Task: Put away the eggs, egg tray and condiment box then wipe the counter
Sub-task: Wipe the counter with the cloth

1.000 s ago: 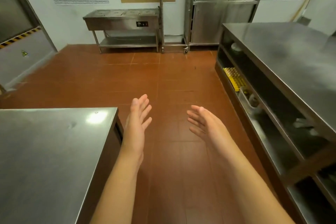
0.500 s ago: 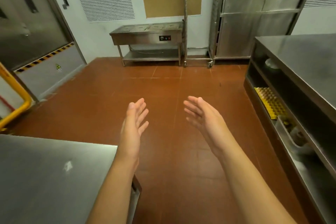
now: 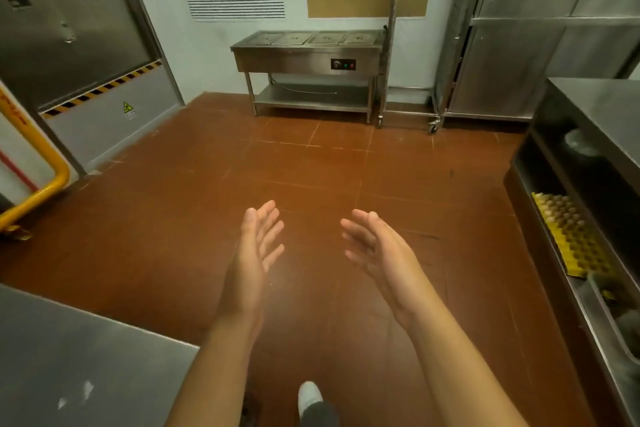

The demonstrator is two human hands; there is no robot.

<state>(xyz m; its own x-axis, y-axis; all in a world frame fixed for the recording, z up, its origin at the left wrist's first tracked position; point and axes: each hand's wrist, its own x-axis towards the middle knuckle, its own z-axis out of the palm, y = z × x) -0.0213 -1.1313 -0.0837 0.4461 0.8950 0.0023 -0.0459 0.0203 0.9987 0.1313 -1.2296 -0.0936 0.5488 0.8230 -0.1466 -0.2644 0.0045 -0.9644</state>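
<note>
Yellow egg tray (image 3: 577, 242) shelved far right, both hands' grip spread, empty

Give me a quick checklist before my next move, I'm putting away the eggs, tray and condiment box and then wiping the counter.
1. Hands free: ok. The left hand and right hand are both open and hold nothing.
2. Egg tray stored: ok. The yellow egg tray lies on the lower shelf of the steel table at right.
3. Eggs put away: cannot tell. The tray's cups are too blurred to count eggs.
4. Condiment box stored: cannot tell. A steel bin sits beside the tray, but what it is stays unclear.
5. Cloth for wiping: not ok. None is in view.
6. Counter wiped: cannot tell. The counter at left shows pale marks, perhaps only glare.
</note>
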